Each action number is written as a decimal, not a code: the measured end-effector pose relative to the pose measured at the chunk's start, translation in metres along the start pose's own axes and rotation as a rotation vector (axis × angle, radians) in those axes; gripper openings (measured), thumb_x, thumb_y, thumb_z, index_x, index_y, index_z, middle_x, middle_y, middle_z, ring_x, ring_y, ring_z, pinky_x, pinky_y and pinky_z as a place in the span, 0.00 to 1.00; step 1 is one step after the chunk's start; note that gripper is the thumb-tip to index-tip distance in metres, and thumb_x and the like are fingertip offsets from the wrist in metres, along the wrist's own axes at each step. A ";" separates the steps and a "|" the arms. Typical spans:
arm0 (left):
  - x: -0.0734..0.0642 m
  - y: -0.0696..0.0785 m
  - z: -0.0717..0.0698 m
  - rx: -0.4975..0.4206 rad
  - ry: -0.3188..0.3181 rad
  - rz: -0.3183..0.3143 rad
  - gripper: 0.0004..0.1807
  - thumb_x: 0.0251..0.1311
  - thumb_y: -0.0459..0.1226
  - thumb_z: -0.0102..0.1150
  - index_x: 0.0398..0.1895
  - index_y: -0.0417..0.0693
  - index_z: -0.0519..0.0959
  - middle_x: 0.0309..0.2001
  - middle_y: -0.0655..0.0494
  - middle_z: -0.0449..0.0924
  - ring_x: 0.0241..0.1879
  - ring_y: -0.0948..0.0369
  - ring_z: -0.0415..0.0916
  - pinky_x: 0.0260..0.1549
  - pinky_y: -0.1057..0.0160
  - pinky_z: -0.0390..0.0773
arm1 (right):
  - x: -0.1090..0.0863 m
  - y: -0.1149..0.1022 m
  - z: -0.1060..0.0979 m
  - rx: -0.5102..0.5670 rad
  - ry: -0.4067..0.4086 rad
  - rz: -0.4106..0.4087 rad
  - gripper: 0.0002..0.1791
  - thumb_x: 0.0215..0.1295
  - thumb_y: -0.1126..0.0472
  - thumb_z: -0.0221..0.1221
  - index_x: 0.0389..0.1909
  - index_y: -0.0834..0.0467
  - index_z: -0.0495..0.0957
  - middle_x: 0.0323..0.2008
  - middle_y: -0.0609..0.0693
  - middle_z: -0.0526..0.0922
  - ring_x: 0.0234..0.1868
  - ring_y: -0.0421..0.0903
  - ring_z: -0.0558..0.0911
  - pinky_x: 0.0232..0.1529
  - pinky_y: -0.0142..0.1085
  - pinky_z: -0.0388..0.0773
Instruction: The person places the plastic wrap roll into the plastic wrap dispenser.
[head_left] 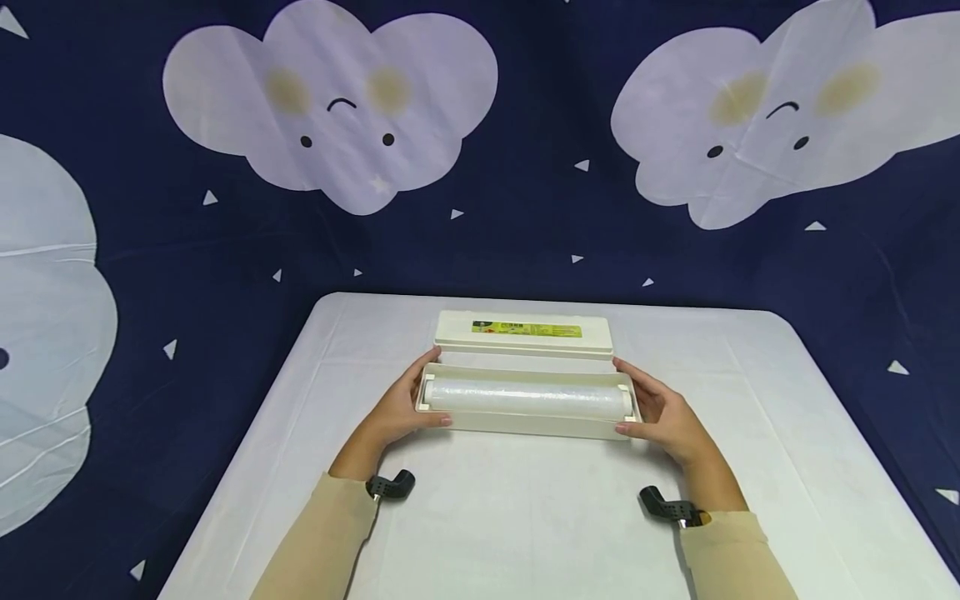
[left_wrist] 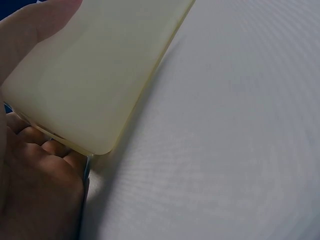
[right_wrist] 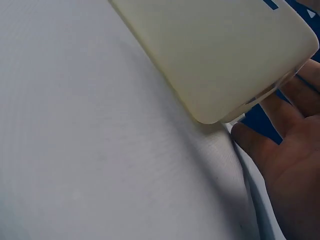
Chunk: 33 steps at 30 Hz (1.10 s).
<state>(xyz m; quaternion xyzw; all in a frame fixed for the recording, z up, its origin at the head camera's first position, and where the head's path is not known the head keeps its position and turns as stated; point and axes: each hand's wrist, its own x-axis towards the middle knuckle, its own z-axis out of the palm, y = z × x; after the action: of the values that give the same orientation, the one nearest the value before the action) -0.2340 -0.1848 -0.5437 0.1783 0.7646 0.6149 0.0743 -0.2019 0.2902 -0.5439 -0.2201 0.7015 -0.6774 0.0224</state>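
A long cream cling film box (head_left: 532, 425) stands uncovered on the table, with a roll of clear cling film (head_left: 528, 398) lying lengthwise inside it. My left hand (head_left: 396, 408) grips the box's left end, thumb along the front wall and fingers around the end. At the opposite end my right hand (head_left: 667, 419) holds it the same way. Both wrist views show the smooth box wall (left_wrist: 95, 85) close up; in the right one the fingers (right_wrist: 295, 95) reach around the box end. Just behind the box lies its cream lid (head_left: 453, 330).
On the lid is a yellow-green label (head_left: 527, 329). A white cloth covers the table (head_left: 525, 517), whose rounded far edge meets a dark blue curtain (head_left: 540, 242) with printed clouds. Each wrist wears a black camera mount (head_left: 392, 485).
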 end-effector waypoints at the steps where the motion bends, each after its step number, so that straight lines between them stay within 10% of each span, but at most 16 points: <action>1: 0.000 0.000 0.000 0.002 0.001 0.000 0.68 0.41 0.30 0.87 0.85 0.61 0.55 0.75 0.43 0.66 0.68 0.45 0.69 0.69 0.42 0.65 | 0.000 0.000 0.001 -0.008 0.001 0.003 0.58 0.46 0.86 0.73 0.80 0.69 0.57 0.80 0.65 0.56 0.80 0.56 0.56 0.70 0.33 0.64; 33: 0.000 -0.001 0.000 0.014 0.002 -0.003 0.68 0.41 0.31 0.88 0.85 0.61 0.55 0.76 0.43 0.64 0.69 0.45 0.68 0.69 0.42 0.63 | -0.004 0.003 0.004 -0.017 0.072 0.032 0.59 0.46 0.85 0.75 0.80 0.70 0.56 0.79 0.66 0.59 0.79 0.51 0.61 0.72 0.32 0.59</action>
<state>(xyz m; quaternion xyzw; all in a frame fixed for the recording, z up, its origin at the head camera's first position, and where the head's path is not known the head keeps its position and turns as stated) -0.2345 -0.1851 -0.5446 0.1771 0.7690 0.6098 0.0730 -0.1976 0.2878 -0.5477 -0.1844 0.7110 -0.6786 0.0060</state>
